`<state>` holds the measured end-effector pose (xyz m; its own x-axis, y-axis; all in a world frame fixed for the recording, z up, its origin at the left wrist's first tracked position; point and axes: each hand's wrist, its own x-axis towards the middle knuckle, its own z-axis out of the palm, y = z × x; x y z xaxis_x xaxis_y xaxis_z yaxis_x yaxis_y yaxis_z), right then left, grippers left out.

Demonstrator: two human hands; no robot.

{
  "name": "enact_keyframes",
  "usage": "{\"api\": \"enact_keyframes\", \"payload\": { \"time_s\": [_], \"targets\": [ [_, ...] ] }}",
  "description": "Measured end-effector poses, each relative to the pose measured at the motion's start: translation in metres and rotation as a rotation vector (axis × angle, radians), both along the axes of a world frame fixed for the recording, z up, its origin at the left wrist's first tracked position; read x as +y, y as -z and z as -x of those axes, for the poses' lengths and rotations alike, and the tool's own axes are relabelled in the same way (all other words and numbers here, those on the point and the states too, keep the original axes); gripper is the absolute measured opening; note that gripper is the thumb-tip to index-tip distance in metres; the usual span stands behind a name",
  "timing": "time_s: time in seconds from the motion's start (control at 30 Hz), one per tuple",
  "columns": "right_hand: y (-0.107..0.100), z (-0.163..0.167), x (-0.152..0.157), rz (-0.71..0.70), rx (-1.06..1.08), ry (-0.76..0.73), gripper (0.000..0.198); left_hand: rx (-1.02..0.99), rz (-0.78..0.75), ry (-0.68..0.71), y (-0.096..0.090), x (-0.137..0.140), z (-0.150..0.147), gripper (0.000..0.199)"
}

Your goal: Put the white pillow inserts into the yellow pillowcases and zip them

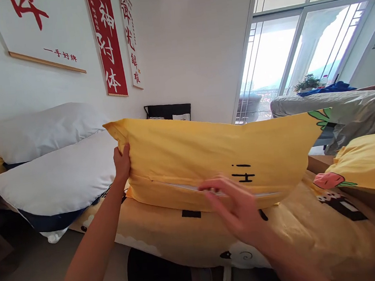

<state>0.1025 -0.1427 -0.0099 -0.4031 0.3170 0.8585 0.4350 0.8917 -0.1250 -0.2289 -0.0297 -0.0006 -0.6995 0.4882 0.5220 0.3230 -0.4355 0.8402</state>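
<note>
A yellow pillowcase [208,143] with a pillow inside stands on its long edge on the bed, black lettering and a green leaf print on its right part. My left hand [122,161] is closed around its left end, the thumb on the near face. Along the lower part of that face runs a zipper [182,186], partly open, with a strip of white showing through. My right hand [230,203], slightly blurred, is at the middle of this zipper with the fingertips pinched on it. The zipper pull itself is hidden.
The bed has a tan patterned cover [170,227]. White pillows [60,176] are stacked at the left, and another yellow pillow [373,161] lies at the right. Behind it is a plastic-covered piece of furniture [347,101]. Scrolls [109,46] hang on the wall.
</note>
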Motion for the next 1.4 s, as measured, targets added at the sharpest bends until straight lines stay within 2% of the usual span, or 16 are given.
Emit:
{"api": "enact_keyframes", "payload": {
  "time_s": [0.07,0.13,0.27,0.33,0.4,0.47,0.5,0.57,0.63,0.67,0.87,1.07,1.27,1.33,1.4],
  "targets": [
    [0.009,0.020,0.008,0.016,-0.057,-0.070,0.020,-0.007,-0.008,-0.032,0.004,-0.002,-0.003,0.035],
    [0.025,0.042,0.021,-0.001,-0.114,-0.069,0.024,-0.006,-0.022,-0.068,0.006,-0.003,-0.006,0.035],
    [0.063,0.072,0.046,-0.140,-0.123,0.075,0.036,-0.001,-0.034,-0.089,0.007,-0.006,-0.012,0.033],
    [0.076,0.076,0.052,-0.202,-0.094,0.122,0.043,0.064,-0.045,-0.169,0.007,-0.011,-0.017,0.040],
    [0.082,0.073,0.054,-0.224,-0.059,0.156,0.047,0.277,-0.088,-0.331,0.009,-0.020,-0.025,0.053],
    [0.083,0.068,0.055,-0.228,-0.022,0.177,0.047,0.654,-0.150,-0.422,0.012,-0.034,-0.034,0.065],
    [0.081,0.066,0.055,-0.229,-0.005,0.183,0.047,0.873,-0.162,-0.380,0.013,-0.042,-0.039,0.070],
    [0.078,0.060,0.057,-0.237,0.005,0.178,0.046,1.248,-0.142,-0.202,0.016,-0.058,-0.048,0.074],
    [0.074,0.055,0.059,-0.243,-0.013,0.160,0.045,1.447,-0.095,-0.071,0.018,-0.070,-0.055,0.076],
    [0.072,0.053,0.059,-0.249,-0.023,0.155,0.044,1.483,-0.083,-0.059,0.019,-0.073,-0.056,0.076],
    [0.068,0.045,0.054,-0.234,-0.016,0.274,0.023,1.523,-0.156,-0.140,0.029,-0.069,-0.053,0.070],
    [0.068,0.039,0.053,-0.199,-0.033,0.204,0.020,1.524,-0.298,-0.216,0.040,-0.060,-0.048,0.041],
    [0.064,0.050,0.053,-0.191,-0.061,0.153,0.028,1.341,-0.373,-0.206,0.039,-0.057,-0.054,0.015],
    [0.061,0.057,0.052,-0.203,-0.049,0.138,0.031,1.228,-0.339,-0.183,0.037,-0.056,-0.055,0.010],
    [0.059,0.064,0.051,-0.231,-0.020,0.131,0.034,1.137,-0.265,-0.103,0.034,-0.056,-0.055,0.008]
  ]
}}
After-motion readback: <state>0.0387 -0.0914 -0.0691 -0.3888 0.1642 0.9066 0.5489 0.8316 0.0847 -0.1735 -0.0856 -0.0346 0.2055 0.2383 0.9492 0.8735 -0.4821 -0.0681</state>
